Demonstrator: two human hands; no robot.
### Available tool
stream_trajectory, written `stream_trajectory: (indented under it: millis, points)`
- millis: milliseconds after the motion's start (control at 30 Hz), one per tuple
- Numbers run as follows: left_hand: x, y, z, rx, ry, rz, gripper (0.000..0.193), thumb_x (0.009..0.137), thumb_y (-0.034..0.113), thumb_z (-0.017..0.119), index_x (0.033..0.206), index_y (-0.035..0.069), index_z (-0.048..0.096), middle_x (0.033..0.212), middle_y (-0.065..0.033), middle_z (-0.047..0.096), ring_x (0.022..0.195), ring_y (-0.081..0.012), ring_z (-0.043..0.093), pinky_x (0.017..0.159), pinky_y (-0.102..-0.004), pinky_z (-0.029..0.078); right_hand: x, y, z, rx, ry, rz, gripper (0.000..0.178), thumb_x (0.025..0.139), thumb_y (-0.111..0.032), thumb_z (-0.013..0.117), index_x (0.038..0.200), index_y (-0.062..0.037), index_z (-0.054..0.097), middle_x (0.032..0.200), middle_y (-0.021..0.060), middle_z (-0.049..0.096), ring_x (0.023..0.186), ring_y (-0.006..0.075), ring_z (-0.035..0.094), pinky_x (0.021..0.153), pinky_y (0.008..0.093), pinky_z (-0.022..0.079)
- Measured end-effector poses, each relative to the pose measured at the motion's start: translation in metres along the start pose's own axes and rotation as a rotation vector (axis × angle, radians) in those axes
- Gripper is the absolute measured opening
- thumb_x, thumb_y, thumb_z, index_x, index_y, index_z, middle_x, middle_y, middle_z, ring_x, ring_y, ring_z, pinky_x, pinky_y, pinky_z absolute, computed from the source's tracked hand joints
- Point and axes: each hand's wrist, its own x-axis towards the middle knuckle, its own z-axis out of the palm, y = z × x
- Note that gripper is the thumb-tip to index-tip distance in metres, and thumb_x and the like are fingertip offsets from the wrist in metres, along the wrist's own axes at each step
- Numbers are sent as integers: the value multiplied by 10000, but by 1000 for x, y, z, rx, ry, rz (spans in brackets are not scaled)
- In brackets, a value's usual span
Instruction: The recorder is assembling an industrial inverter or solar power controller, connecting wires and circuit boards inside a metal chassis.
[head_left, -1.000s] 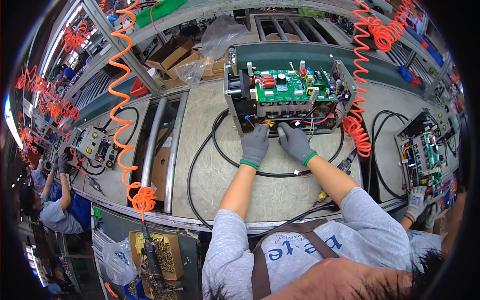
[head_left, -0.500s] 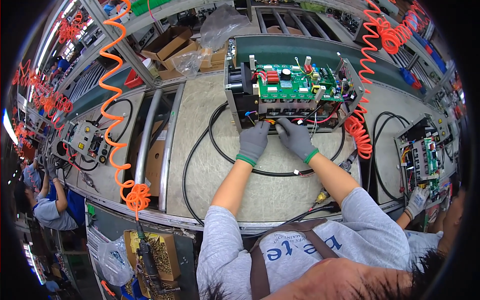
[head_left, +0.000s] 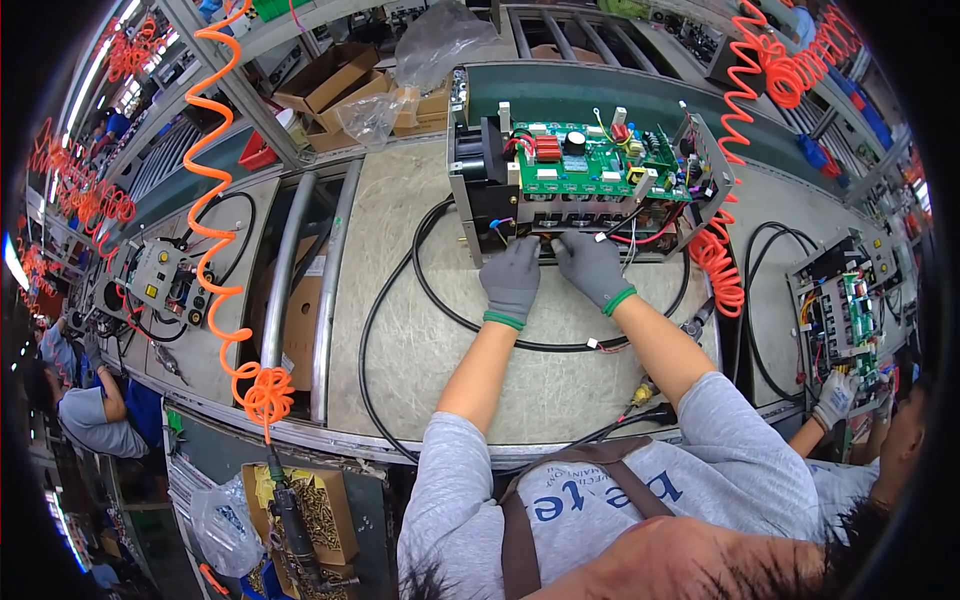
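An open metal chassis stands on the worktable, with a green circuit board on top and a black fan at its left end. My left hand, in a grey glove with a green cuff, reaches to the lower front of the chassis, its fingertips pinched on thin wires. Close beside it, my right hand, gloved alike, has its fingers bent in on the same thin wires. The gloves mostly hide the wires. A white connector and a red wire lie just right of that hand.
A thick black cable loops across the worktable around the chassis. Orange coiled air hoses hang on both sides. A power screwdriver lies over boxes of screws at lower left. Co-workers handle similar units on either side.
My hands stay at the chassis's lower front edge, the fingers shifting slightly on the wires. Less of the coloured wires shows between them. The whole view has tilted a little.
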Motion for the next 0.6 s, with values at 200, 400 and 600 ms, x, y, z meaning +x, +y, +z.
stream_trajectory:
  millis: [200,400,600]
  points:
    - [-4,0,0,-244,6,-109,161,843,186,616,991,150,670,941,-57,694,757,-274,672,646,-351,527,0,-2,-3,40,-41,75,220,872,-307,579,822,-105,648,698,131,631,636,338,623,557,436,490]
    - [-6,7,4,-218,-7,-242,165,841,195,624,986,144,683,913,-71,700,781,-273,676,666,-350,529,-1,-3,-1,31,1,73,221,878,-311,567,801,-125,658,704,116,647,632,324,638,567,422,502]
    - [-6,9,9,-122,14,-227,133,836,181,621,956,160,675,831,-62,684,687,-266,656,579,-369,505,0,-1,-2,87,-33,119,237,867,-326,576,800,-118,666,727,108,655,659,316,643,578,416,503]
